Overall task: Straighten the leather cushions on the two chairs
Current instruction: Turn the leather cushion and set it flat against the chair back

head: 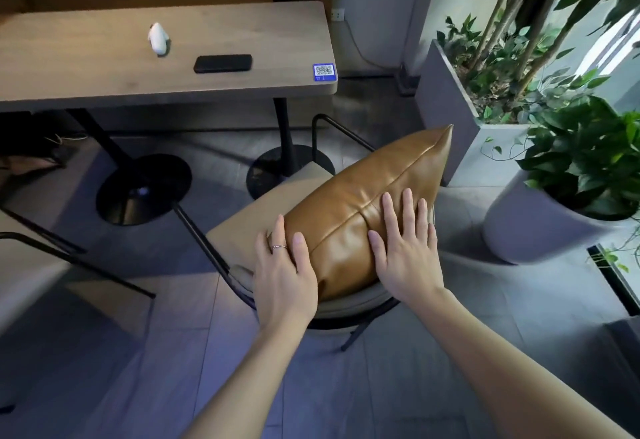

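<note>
A tan leather cushion [374,196] lies on the beige seat of a black-framed chair [242,230], one corner pointing up and to the right. My left hand [284,272], with a ring on one finger, rests against the cushion's near left edge. My right hand [405,248] lies flat on the cushion's near right part, fingers spread. Neither hand is closed around the cushion. Part of a second chair [38,265] shows at the left edge; no cushion is visible on it.
A wooden table [104,67] stands behind the chair with a white object [158,38], a black case [222,63] and a QR sticker on it. Two round black table bases [143,189] sit on the tiled floor. Grey planters with green plants [571,161] crowd the right side.
</note>
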A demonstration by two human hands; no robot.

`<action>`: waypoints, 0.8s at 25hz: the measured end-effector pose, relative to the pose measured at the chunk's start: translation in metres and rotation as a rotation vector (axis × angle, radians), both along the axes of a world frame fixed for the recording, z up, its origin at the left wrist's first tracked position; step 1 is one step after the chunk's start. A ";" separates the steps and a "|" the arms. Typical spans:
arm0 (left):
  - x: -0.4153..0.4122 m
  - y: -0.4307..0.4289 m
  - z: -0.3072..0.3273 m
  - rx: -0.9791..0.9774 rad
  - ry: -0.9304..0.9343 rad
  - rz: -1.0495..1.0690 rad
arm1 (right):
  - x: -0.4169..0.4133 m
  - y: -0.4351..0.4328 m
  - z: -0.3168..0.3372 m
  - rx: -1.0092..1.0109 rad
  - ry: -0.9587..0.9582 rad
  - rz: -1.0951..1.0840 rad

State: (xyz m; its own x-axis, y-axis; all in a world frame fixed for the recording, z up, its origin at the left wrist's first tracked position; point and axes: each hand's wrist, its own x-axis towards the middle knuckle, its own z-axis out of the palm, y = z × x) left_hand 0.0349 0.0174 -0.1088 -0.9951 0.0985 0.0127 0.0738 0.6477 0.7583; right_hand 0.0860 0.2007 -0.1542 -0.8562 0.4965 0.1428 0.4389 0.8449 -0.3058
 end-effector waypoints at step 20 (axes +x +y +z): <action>-0.003 -0.001 0.000 0.801 -0.751 0.671 | 0.011 0.033 -0.022 -1.082 -0.001 -0.562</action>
State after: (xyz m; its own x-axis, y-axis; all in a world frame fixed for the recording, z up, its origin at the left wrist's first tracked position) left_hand 0.0324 0.0165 -0.1090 -0.6355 -0.1961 -0.7468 -0.7003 -0.2611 0.6644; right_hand 0.0972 0.2339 -0.1760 -0.4837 0.6600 -0.5748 0.6619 -0.1539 -0.7336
